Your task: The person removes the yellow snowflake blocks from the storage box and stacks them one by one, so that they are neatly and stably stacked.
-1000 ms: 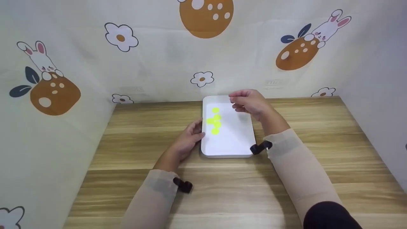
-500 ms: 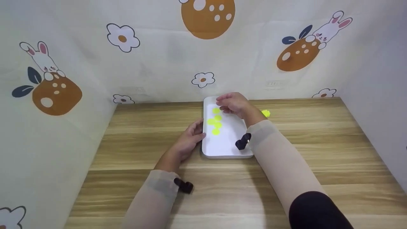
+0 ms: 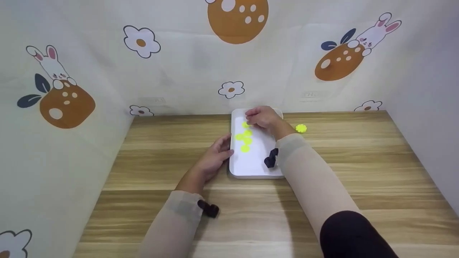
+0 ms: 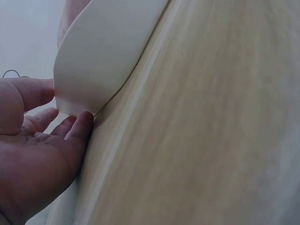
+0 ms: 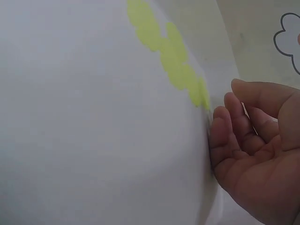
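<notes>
A shallow white tray lies lengthwise on the wooden table. Along its left half, several flat, round, bright yellow pieces form an uneven row, some overlapping. My left hand rests at the tray's left side; in the left wrist view its thumb and fingertips touch the outer wall, low down by the tabletop. Over the tray's far end hovers my right hand, overlapping the farthest yellow piece. In the right wrist view its fingers are loosely bent beside the row, with nothing visible between them.
One yellow piece with a scalloped edge lies on the table right of the tray. Behind the table's far edge hangs a pale patterned cloth, close to the tray's far end. Both sleeves carry small black wrist cameras.
My right hand has moved left from the tray's right edge to above the farthest yellow piece, uncovering the scalloped piece on the table. The left hand keeps its place on the tray.
</notes>
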